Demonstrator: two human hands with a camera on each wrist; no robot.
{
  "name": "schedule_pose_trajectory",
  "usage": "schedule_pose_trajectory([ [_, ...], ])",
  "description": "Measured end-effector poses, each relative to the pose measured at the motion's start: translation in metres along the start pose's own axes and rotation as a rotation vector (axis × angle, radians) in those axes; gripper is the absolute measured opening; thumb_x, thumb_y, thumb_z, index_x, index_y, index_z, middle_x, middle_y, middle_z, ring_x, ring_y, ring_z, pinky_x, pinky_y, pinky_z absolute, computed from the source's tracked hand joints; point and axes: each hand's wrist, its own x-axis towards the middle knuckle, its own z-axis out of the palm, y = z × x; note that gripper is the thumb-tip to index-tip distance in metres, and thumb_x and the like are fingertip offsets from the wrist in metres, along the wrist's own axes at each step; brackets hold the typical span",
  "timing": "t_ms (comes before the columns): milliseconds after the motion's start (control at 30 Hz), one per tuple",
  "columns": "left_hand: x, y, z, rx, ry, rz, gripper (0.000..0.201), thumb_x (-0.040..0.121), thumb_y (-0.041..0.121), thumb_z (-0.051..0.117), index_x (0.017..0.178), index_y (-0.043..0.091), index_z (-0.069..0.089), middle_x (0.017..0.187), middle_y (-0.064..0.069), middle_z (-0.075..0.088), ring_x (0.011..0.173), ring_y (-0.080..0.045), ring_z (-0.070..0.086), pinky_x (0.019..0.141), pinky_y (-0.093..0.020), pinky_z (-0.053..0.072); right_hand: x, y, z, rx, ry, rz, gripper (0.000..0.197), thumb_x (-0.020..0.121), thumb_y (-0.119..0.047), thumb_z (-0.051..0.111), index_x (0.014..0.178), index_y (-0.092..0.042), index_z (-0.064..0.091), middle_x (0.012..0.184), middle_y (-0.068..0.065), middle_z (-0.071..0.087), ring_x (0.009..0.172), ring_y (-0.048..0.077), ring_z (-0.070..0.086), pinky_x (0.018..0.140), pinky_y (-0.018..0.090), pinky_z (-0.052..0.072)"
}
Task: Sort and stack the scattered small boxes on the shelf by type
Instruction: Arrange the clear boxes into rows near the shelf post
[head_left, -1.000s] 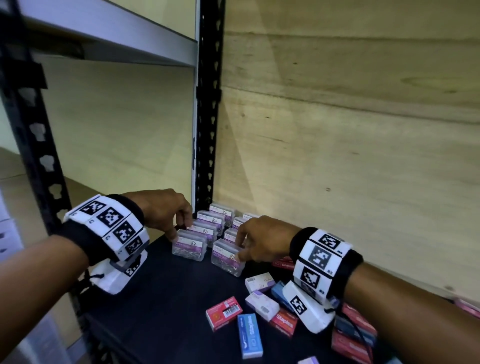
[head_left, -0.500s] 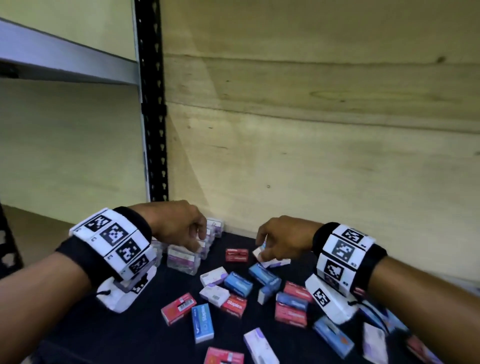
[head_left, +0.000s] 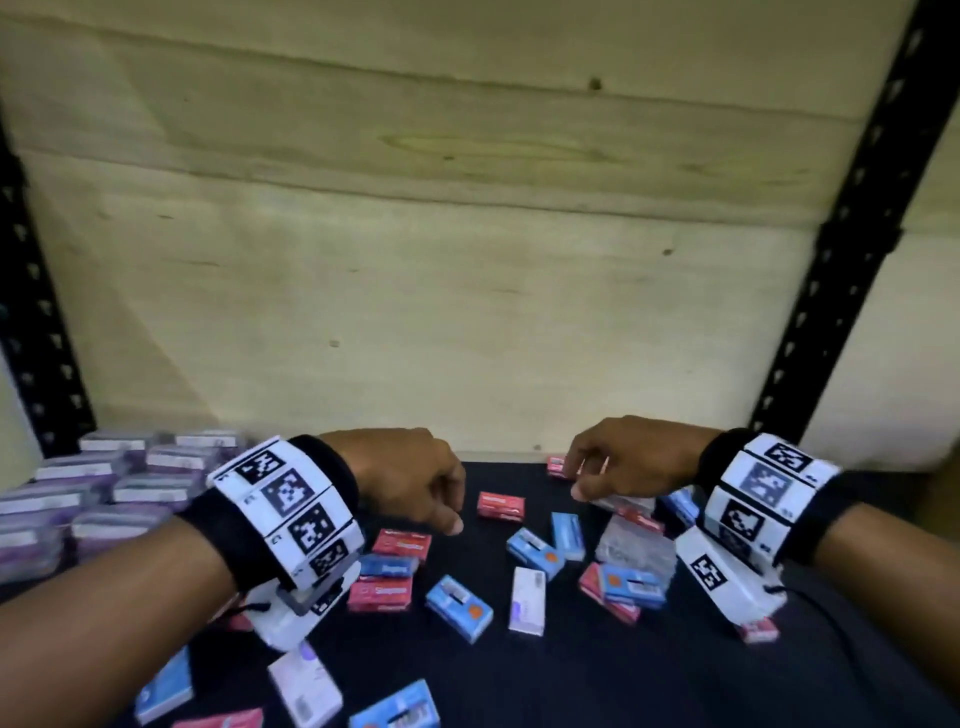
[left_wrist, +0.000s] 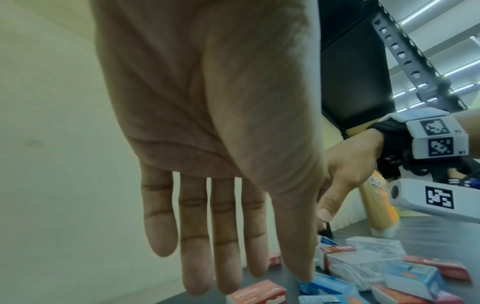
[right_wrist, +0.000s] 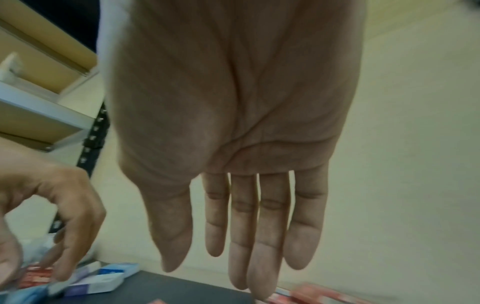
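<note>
Small red, blue and white boxes lie scattered on the black shelf (head_left: 571, 675), among them a red box (head_left: 500, 505), a blue box (head_left: 535, 552) and a white box (head_left: 527, 600). My left hand (head_left: 415, 483) hovers over the left part of the scatter. In the left wrist view the left hand (left_wrist: 221, 246) is empty, with straight fingers hanging just above a red box (left_wrist: 255, 293). My right hand (head_left: 613, 467) hovers near the back wall. Its fingers (right_wrist: 246, 236) hang straight and hold nothing, above red boxes (right_wrist: 311, 294).
Rows of clear boxes with purple labels (head_left: 104, 499) stand at the left end of the shelf. A clear plastic box (head_left: 636, 545) lies under my right wrist. A plywood back wall (head_left: 467, 260) closes the shelf, with black uprights left (head_left: 36, 322) and right (head_left: 852, 234).
Both hands left the rows of clear purple-labelled boxes and moved right, over the scattered red, blue and white boxes. The view swung right with them.
</note>
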Motion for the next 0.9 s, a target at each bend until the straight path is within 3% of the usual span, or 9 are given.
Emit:
schedule_pose_trajectory([
  [133,0.029,0.029,0.004,0.054,-0.030,0.065,0.032,0.085,0.054,0.065,0.107,0.030,0.067,0.098,0.014,0.066,0.089,-0.009,0.061,0.079,-0.028,0.049,-0.013,0.039,0.006,0.020,0.018,0.053,0.027,0.093,-0.039,0.063,0.119,-0.030,0.062,0.109,-0.014,0.068,0.094,0.007,0.061,0.086,0.025,0.046],
  [267,0.054,0.055,0.009,0.079,-0.060,0.127,0.034,0.087,0.055,0.062,0.111,0.031,0.065,0.104,0.013,0.065,0.094,-0.011,0.060,0.080,-0.029,0.049,-0.023,0.070,0.014,0.031,-0.013,0.094,0.024,0.094,-0.035,0.062,0.117,-0.032,0.062,0.107,-0.017,0.068,0.082,-0.006,0.056,0.073,0.017,0.040],
  [367,0.069,0.074,0.011,0.098,-0.066,0.171,0.039,0.088,0.055,0.061,0.117,0.029,0.062,0.106,0.013,0.066,0.094,-0.011,0.060,0.077,-0.027,0.047,-0.026,0.087,0.020,0.019,-0.027,0.141,0.029,0.092,-0.040,0.064,0.119,-0.030,0.062,0.108,-0.014,0.068,0.091,0.004,0.060,0.081,0.022,0.044],
  [467,0.080,0.092,0.013,0.131,-0.054,0.224,0.043,0.090,0.055,0.058,0.123,0.028,0.057,0.108,0.011,0.064,0.096,-0.013,0.059,0.082,-0.031,0.050,-0.027,0.104,0.026,0.003,-0.011,0.184,0.031,0.091,-0.040,0.065,0.119,-0.028,0.064,0.105,-0.013,0.067,0.098,0.010,0.062,0.090,0.027,0.048],
  [633,0.096,0.109,0.018,0.164,-0.024,0.341,0.050,0.090,0.053,0.058,0.135,0.032,0.050,0.125,0.007,0.057,0.109,-0.014,0.054,0.089,-0.036,0.049,-0.027,0.126,0.029,0.025,0.022,0.205,0.027,0.093,-0.036,0.064,0.119,-0.026,0.064,0.103,-0.014,0.062,0.095,0.007,0.058,0.085,0.021,0.042],
  [900,0.113,0.110,0.025,0.066,-0.035,0.329,0.047,0.088,0.052,0.063,0.130,0.034,0.052,0.113,0.009,0.058,0.082,-0.003,0.051,0.066,-0.024,0.040,-0.005,0.133,0.023,0.029,0.091,0.134,0.029,0.092,-0.041,0.064,0.118,-0.027,0.063,0.103,-0.013,0.064,0.093,0.009,0.059,0.085,0.024,0.046],
])
